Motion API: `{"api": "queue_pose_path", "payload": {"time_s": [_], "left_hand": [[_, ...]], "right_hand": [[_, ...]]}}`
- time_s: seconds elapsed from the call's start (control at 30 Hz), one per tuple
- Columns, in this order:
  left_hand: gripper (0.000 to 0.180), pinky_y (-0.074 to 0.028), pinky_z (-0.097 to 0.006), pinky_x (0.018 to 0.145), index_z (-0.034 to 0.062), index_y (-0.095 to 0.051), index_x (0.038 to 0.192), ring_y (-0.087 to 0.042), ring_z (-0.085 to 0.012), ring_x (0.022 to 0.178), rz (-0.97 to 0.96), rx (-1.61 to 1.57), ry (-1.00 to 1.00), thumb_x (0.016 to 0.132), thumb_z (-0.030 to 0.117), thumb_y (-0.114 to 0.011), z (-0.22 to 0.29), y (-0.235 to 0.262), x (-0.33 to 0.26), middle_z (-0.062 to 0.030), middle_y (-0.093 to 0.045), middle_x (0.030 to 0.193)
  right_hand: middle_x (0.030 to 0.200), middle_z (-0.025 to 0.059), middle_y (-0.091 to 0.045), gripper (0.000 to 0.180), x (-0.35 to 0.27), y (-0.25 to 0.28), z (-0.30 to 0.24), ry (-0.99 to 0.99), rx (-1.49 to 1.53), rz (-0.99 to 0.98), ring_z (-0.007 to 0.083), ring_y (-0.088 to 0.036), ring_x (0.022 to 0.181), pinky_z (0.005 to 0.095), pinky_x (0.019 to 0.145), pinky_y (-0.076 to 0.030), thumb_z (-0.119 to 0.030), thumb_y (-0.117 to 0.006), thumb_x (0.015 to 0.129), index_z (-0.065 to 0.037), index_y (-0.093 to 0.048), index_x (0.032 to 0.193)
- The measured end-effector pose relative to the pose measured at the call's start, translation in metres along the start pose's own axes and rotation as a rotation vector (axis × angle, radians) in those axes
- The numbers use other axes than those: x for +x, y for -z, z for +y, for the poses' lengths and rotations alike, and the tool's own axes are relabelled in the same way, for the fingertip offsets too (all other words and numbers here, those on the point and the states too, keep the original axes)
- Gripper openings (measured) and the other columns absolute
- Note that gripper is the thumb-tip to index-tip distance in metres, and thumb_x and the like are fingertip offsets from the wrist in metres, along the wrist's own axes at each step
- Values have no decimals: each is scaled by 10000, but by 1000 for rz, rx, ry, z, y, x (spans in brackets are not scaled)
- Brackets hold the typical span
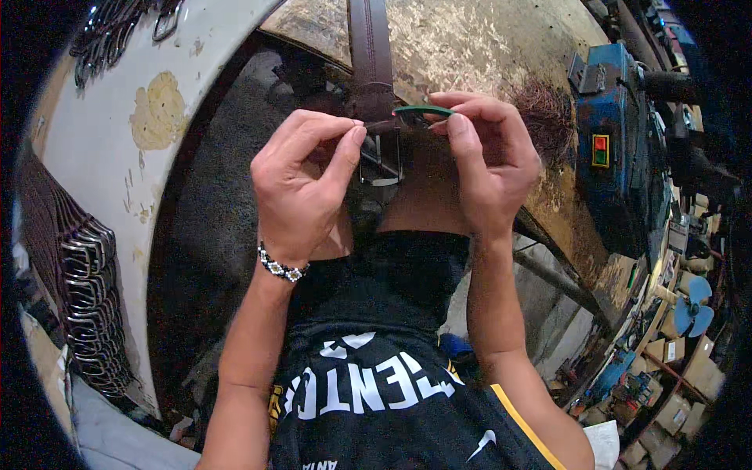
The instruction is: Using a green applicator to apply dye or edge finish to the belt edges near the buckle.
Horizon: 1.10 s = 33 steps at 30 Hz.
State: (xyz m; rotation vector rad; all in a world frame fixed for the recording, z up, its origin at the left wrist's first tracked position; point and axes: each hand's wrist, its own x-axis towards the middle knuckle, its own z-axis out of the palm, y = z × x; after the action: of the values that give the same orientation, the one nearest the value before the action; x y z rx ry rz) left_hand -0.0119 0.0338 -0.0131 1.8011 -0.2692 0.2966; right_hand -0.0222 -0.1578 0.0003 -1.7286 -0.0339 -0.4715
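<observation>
A dark brown stitched belt lies over the edge of the worn wooden table, its metal buckle hanging above my lap. My left hand is beside the buckle, thumb and forefinger pinched together at the belt's left edge. Whatever sits in that pinch is too small to make out. On the other side, my right hand holds a slim, curved green tool between thumb and fingers. Its red-tipped end reaches the belt's right edge just above the buckle; its exact kind is unclear.
Many brown belts with metal buckles hang at the left by a white, stained surface. More buckles hang at upper left. On the right stand a tangled brown bundle, a blue machine and cluttered shelves with a blue fan.
</observation>
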Motion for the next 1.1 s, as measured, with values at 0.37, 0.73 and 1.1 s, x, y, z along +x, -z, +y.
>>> {"api": "queue_pose_path", "payload": {"time_s": [0.37,0.73,1.1], "left_hand": [[59,-513,-238,639,-18,-723,911,-664,-113,732,3,-16,-11,860,-13,-753,-1,0,0,-75,-697,861],[52,-515,-239,658,-18,-724,910,-665,-110,749,3,-8,-4,869,1,-751,-1,1,1,-68,-699,867],[59,-502,-256,674,-19,-722,917,-654,-122,753,20,86,42,874,15,-744,-8,12,-4,-73,-694,843]], "right_hand": [[978,108,-744,47,-2,3,3,144,-192,-51,172,-705,842,299,771,-550,-40,-672,887,-10,-677,923],[960,106,-744,59,-2,2,6,135,-197,-52,183,-711,832,307,771,-556,-48,-680,878,-12,-679,925],[989,104,-740,58,2,-11,-1,153,-131,-34,176,-702,831,299,768,-552,-49,-686,866,-17,-676,914]]}}
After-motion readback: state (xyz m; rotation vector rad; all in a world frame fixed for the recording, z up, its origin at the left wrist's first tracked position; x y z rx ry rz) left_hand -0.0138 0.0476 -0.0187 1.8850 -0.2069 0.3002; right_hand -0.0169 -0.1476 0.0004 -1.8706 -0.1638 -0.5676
